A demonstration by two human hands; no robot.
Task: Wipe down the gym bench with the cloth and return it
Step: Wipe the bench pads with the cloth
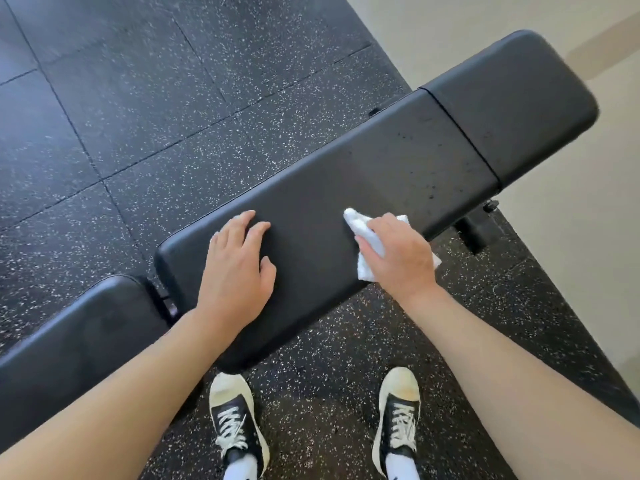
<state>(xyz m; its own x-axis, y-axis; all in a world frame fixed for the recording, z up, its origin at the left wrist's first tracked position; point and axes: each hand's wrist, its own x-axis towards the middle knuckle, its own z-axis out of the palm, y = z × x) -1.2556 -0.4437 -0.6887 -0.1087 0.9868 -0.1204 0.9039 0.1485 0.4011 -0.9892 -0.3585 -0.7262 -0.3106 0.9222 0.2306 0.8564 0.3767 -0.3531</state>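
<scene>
A black padded gym bench [374, 174] runs diagonally from lower left to upper right. Its long middle pad carries small wet droplets toward the right. My right hand [401, 258] presses a crumpled white cloth [363, 233] against the pad's near edge, the cloth sticking out past my fingers. My left hand [239, 265] lies flat on the same pad to the left, fingers spread, holding nothing.
A second black pad [76, 334] sits at lower left, a shorter pad [519, 109] at upper right. Speckled black rubber floor tiles [138, 116] surround the bench. A cream wall [554, 271] stands to the right. My two sneakers [239, 417] stand just below the bench.
</scene>
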